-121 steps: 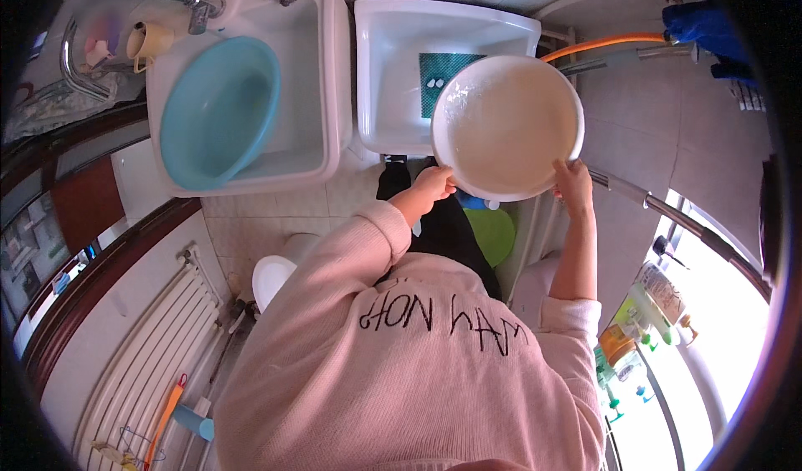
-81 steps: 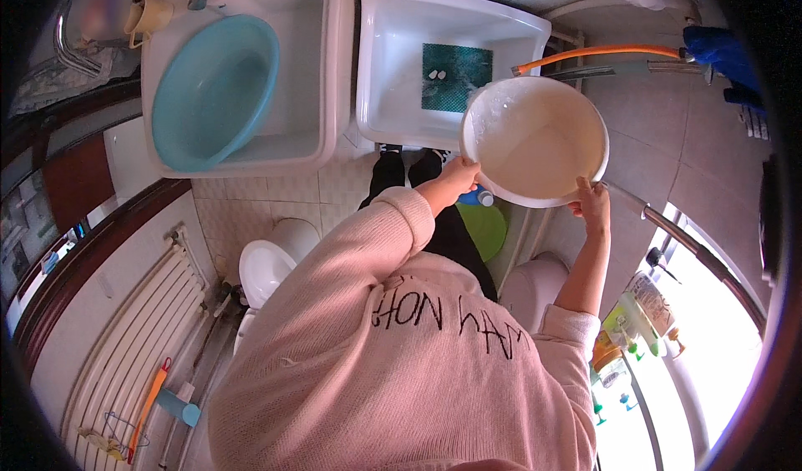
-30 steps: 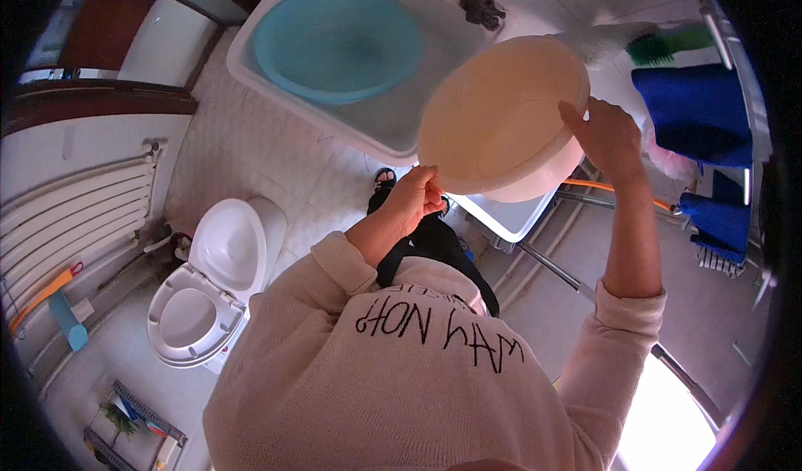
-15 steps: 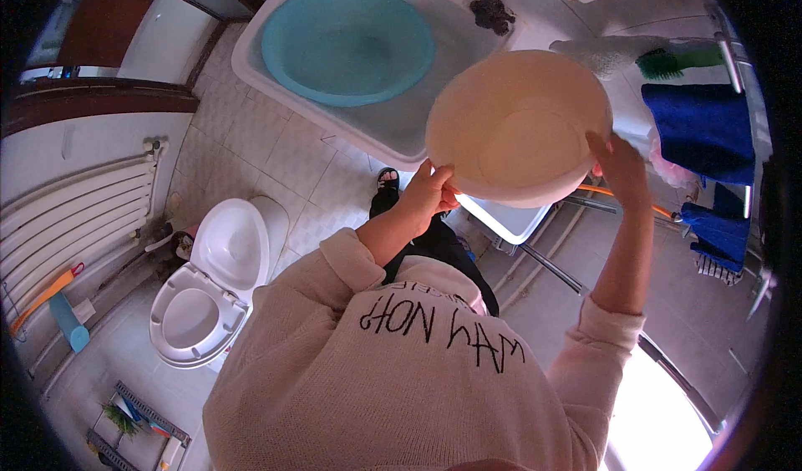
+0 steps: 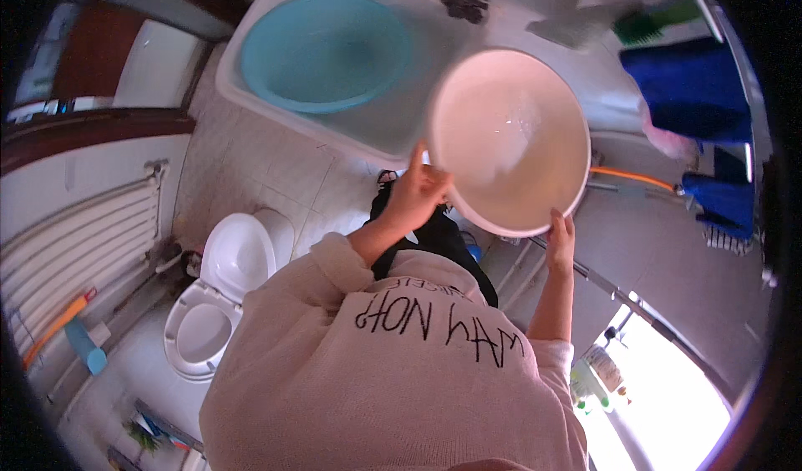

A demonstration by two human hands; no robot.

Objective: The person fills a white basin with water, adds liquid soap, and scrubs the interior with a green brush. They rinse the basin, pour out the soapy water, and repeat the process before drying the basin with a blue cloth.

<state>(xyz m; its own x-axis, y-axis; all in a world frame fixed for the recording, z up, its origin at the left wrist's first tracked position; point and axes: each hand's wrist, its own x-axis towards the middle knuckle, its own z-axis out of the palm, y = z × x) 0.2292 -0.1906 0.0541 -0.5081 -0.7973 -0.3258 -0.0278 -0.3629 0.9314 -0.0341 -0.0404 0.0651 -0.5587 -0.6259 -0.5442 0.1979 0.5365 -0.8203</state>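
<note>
A pale pinkish-white washbasin (image 5: pixel 493 149) is held up between my two hands, its open top facing me and shiny glints inside that look like water. My left hand (image 5: pixel 418 191) grips the rim at the lower left, thumb over the edge. On the lower right, my right hand (image 5: pixel 563 235) has its fingers closed on the rim; its underside fingers are partly hidden. Left of the held basin, a larger turquoise basin (image 5: pixel 326 53) rests in a white bathtub (image 5: pixel 238 95).
An open-lidded white toilet (image 5: pixel 205 337) stands at lower left, near a wall radiator (image 5: pixel 83 245). Dark blue towels (image 5: pixel 693 86) and a green brush (image 5: pixel 639 26) hang at the right. An orange hose (image 5: pixel 631 173) runs behind the basin. Bottles (image 5: pixel 597 375) stand by a bright window.
The washbasin has come slightly lower and tilted so its inside faces me more. My right hand has shifted down and left along the rim. The whole view has turned a little.
</note>
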